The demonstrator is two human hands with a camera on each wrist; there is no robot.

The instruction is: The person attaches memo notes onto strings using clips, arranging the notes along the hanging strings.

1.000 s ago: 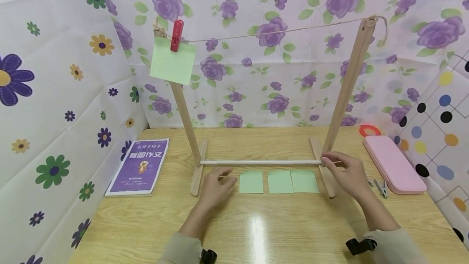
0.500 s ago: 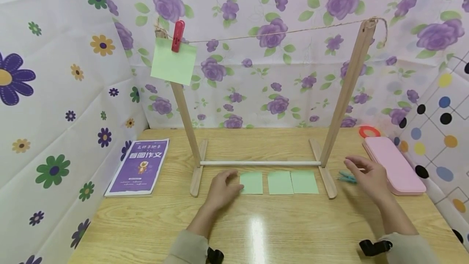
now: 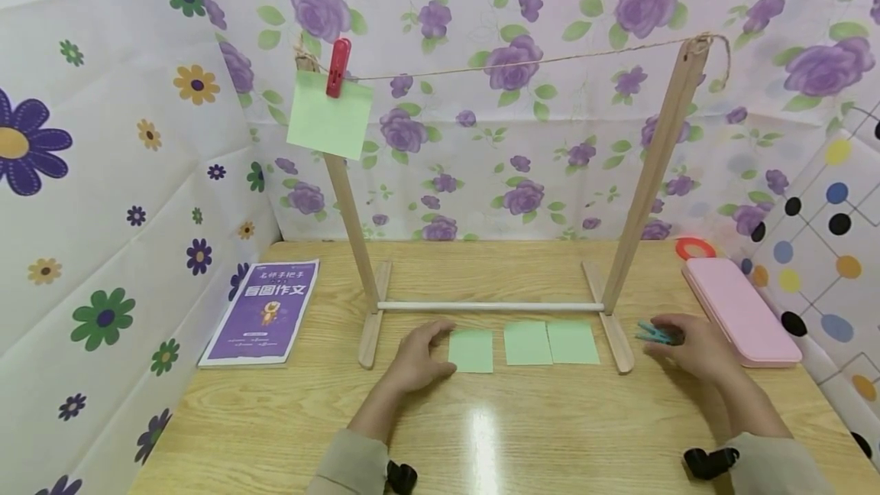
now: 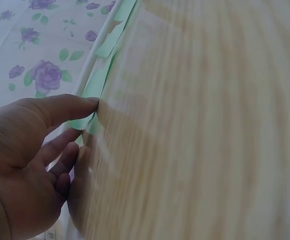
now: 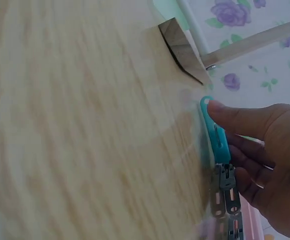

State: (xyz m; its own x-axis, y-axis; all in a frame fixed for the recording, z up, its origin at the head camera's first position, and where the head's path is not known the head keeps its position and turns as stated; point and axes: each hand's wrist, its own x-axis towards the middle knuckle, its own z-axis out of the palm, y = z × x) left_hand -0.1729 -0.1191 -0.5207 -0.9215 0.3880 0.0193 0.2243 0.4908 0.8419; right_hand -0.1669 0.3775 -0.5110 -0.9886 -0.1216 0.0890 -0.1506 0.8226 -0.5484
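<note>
My left hand (image 3: pixel 417 357) is at the left edge of the leftmost green paper square (image 3: pixel 470 351) on the table, pinching that edge between thumb and fingers, as the left wrist view (image 4: pixel 87 112) also shows. Two more green squares (image 3: pixel 528 343) lie side by side to its right. Beyond the stand's right foot, my right hand (image 3: pixel 694 346) holds a teal clothespin (image 5: pixel 215 130) near the tabletop, thumb on its near side and fingers behind. A fourth green square (image 3: pixel 330 114) hangs from the string under a red clothespin (image 3: pixel 338 67).
A wooden stand (image 3: pixel 646 189) with twine (image 3: pixel 481 68) across its top and a white bar (image 3: pixel 488 306) below rises behind the squares. Grey clothespins (image 5: pixel 230 192) lie by my right hand. A pink case (image 3: pixel 742 312), red ring (image 3: pixel 694 248) and purple book (image 3: pixel 261 312) lie farther out.
My right hand has moved right from the stand's foot to the teal clothespin and taken hold of it. My left hand has moved right to the leftmost square, which has slid slightly toward me.
</note>
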